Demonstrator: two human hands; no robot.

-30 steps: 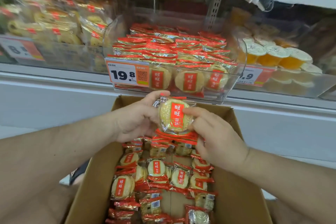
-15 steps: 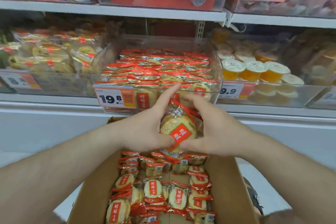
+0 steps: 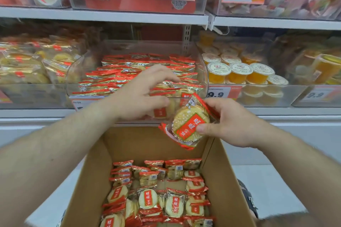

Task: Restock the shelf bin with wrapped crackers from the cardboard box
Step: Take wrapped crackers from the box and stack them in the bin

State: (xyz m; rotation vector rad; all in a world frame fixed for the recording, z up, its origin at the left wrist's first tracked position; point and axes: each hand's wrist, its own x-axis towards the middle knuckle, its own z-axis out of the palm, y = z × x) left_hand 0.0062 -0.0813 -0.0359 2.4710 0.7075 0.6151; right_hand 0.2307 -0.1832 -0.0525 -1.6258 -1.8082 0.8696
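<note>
Right hand [image 3: 238, 123] pinches a tilted cracker pack [image 3: 190, 125] just below the bin [image 3: 203, 72] lip; left hand [image 3: 145, 96], fingers loosely spread, empty, reaches over the bin front.

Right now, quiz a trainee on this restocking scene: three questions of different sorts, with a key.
1. True or false: the right hand holds a wrapped cracker pack.
2. Where is the left hand? A) inside the cardboard box B) at the front of the shelf bin C) on a price tag
3. Fill in: the bin beside the crackers, on the right, holds orange jelly ____.

Key: 1 true; 2 B; 3 cups.
</note>
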